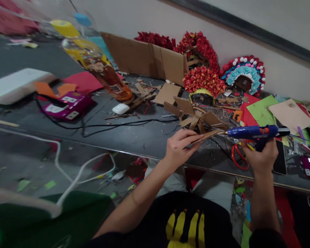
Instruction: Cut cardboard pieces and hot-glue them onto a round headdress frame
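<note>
My left hand [179, 146] pinches a thin strip of brown cardboard [206, 135] at the near edge of the dark table [134, 137]. My right hand [260, 156] grips a blue hot glue gun [253, 132], its nozzle pointing left and touching the far end of the strip. Just behind the strip stands a small structure of folded cardboard pieces [193, 117].
Red paper-flower headpieces [203, 79] and a blue-and-white one [244, 74] lean at the wall beside an open cardboard box [147, 57]. Coloured paper sheets [276, 112], red scissors [239, 156], a tilted bottle [100, 69], a purple box [67, 105], black cables and scraps lie around.
</note>
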Motion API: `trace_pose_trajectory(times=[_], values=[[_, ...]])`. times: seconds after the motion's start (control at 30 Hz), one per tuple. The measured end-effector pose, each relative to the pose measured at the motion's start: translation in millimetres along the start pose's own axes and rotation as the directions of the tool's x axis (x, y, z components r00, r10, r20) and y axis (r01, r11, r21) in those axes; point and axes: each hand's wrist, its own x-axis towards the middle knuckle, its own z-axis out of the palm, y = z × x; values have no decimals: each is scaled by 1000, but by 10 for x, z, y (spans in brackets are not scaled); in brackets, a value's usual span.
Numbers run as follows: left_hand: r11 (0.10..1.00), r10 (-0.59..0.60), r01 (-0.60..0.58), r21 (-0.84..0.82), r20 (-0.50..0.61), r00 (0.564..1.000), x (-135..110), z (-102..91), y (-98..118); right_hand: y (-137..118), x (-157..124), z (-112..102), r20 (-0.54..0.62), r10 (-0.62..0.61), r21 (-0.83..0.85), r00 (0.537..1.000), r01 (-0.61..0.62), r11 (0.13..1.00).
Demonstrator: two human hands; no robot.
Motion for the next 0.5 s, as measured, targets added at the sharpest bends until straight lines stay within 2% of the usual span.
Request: trace_pose_trajectory(times=[0.1, 0.23, 0.5], values=[[999, 43, -44, 32, 12, 999, 42, -1, 39, -14, 4, -31, -24, -118, -48, 993, 117, 992], [998, 49, -50, 36, 19, 999, 69, 5, 86, -43, -13, -29, -69, -187, -77, 980, 182, 980], [998, 35, -35, 55, 13, 999, 79, 45, 99, -45, -73, -10, -42, -178, -13, 983, 178, 984]])
